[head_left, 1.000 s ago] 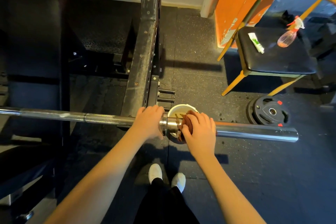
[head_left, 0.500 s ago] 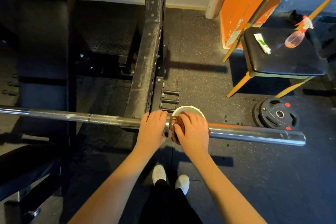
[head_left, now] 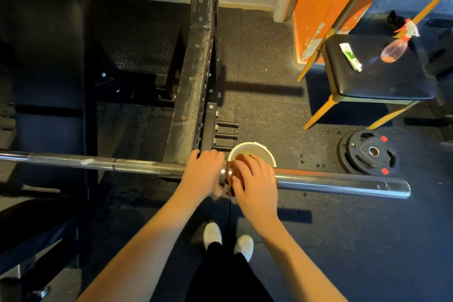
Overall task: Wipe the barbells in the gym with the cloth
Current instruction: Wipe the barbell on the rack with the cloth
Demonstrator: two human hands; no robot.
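Note:
A steel barbell (head_left: pixel 343 182) runs across the view at waist height, its shaft to the left and its bare sleeve to the right. My left hand (head_left: pixel 202 174) grips the shaft just left of the collar. My right hand (head_left: pixel 256 179) is wrapped round the inner end of the sleeve, pressing a brown cloth (head_left: pixel 231 174) against it. Only a fold of the cloth shows beside the collar; the remainder is under my fingers.
A white bucket (head_left: pixel 263 149) stands on the floor under the bar. The black rack upright (head_left: pixel 196 76) rises behind my left hand, a bench (head_left: pixel 46 56) at left. A chair (head_left: pixel 382 81) carries a spray bottle (head_left: pixel 394 49) and a tube (head_left: pixel 350 56). Weight plates (head_left: pixel 367 154) lie right.
My right hand has slid the cloth left along the sleeve, from a gap beside the collar to right against it. My left hand has kept its grip.

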